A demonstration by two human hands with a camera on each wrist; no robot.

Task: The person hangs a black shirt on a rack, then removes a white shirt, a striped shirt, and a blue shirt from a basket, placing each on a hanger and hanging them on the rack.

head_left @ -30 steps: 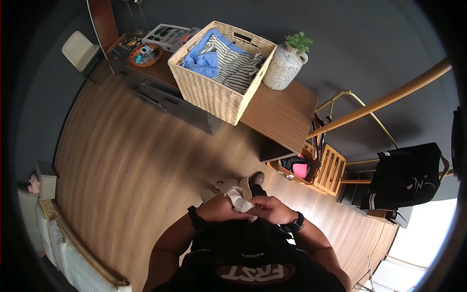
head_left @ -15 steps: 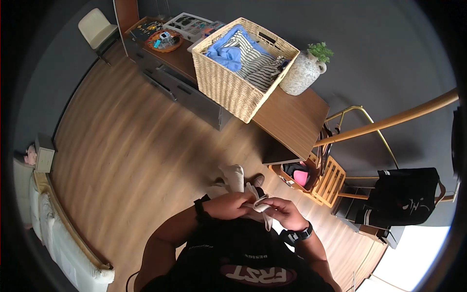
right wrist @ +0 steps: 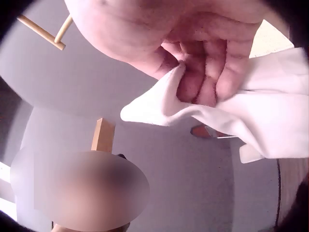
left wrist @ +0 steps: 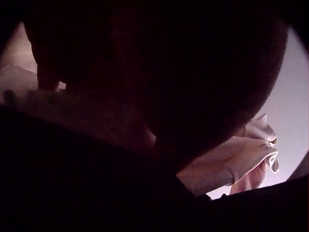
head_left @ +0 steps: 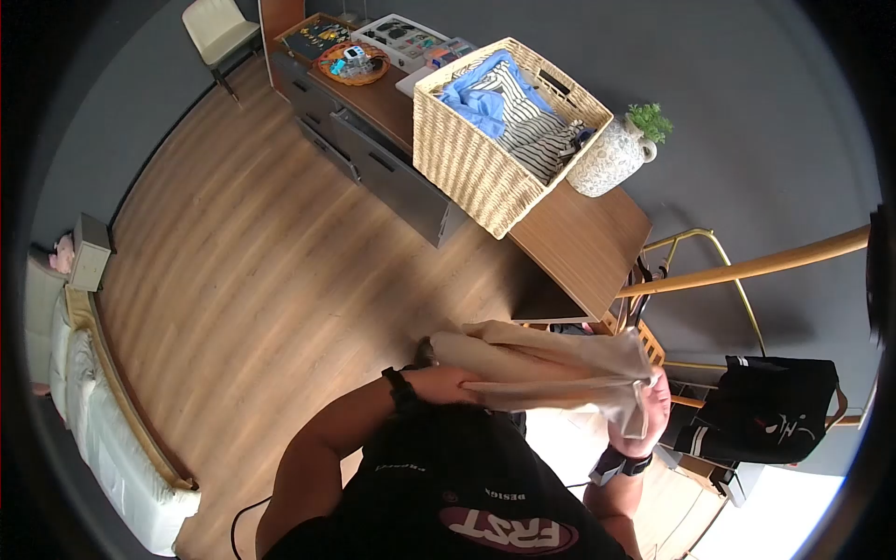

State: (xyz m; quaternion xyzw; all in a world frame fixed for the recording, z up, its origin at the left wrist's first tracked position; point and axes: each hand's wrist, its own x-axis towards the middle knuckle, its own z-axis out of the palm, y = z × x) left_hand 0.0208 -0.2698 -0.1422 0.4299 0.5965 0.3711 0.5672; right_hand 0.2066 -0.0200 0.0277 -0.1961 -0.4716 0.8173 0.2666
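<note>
A cream cloth garment (head_left: 551,359) stretches sideways between my two hands in front of my body, its folds running from one hand to the other. At its left part, near my waist, my left hand (head_left: 448,383) holds the cloth, fingers partly covered by it. My right hand (head_left: 644,415) is out to the right and grips the other end. In the right wrist view, the curled fingers (right wrist: 207,89) and thumb pinch the pale fabric (right wrist: 260,113), and a corner sticks out past them. The left wrist view is mostly dark, with the garment (left wrist: 217,166) lit at lower right.
A woven basket (head_left: 485,173) with blue and striped clothes stands on a brown cabinet (head_left: 588,238), beside a stone-look vase (head_left: 607,163). A wooden rail (head_left: 747,271) and a black garment (head_left: 775,411) are on the right. A bed (head_left: 117,448) lies at left.
My hands were close together on the bunched cloth; the right hand has moved out to the right, spreading the garment wide. The head view has shifted, so the basket appears further right.
</note>
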